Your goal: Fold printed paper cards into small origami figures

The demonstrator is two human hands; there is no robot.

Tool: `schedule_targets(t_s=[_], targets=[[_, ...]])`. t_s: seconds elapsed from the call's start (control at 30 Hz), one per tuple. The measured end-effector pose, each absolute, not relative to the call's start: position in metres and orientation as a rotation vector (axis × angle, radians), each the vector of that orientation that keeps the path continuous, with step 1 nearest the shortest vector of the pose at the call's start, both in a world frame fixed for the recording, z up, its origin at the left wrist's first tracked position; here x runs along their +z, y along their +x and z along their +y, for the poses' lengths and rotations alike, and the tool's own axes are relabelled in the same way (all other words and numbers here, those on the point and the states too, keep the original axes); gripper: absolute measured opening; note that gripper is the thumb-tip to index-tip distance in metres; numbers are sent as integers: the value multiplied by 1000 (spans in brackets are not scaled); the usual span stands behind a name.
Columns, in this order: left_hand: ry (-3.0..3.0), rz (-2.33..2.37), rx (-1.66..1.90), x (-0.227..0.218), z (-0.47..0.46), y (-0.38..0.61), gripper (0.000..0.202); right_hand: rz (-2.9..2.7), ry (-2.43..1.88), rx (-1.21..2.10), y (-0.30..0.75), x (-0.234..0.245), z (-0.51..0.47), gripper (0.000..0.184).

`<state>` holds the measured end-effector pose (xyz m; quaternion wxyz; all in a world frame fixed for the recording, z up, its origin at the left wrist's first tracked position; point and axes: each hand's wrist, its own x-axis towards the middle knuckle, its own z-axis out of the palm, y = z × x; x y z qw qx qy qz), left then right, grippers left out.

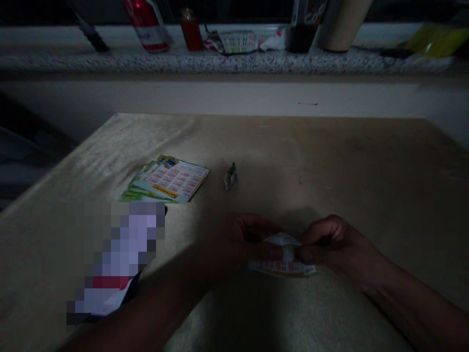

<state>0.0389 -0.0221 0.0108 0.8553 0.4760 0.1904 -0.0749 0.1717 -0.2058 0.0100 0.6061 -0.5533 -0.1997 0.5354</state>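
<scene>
Close above the table's near middle, both my hands pinch a partly folded printed sheet (282, 268), white with orange printed boxes. My left hand (252, 239) has its thumb on the near side and its fingers behind. From the other side my right hand (328, 239) grips the fold between thumb and fingertips. A raised white flap shows between the two thumbs. Ahead of my left hand stands a small folded paper piece (230, 177), green and white. Further left lies a fanned stack of printed cards (176, 178) with similar orange boxes.
A blurred-out phone-like object (120, 254) lies on the table (348, 161) beside my left forearm. Behind the table, a granite sill (227, 62) carries a red can (148, 27), a small red bottle (191, 32), crumpled printed paper (236, 41) and a dark bottle (304, 27).
</scene>
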Motion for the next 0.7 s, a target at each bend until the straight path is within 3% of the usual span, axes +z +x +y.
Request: schedule_targets(t_s=[0.5,0.7], targets=[[1271,426,-104,10,-23,35,27,-493,-1451,1119,169,19,-204,9],[1095,447,-129,13,-26,36,24,-474,-1450,1133,166,23,-203,10]])
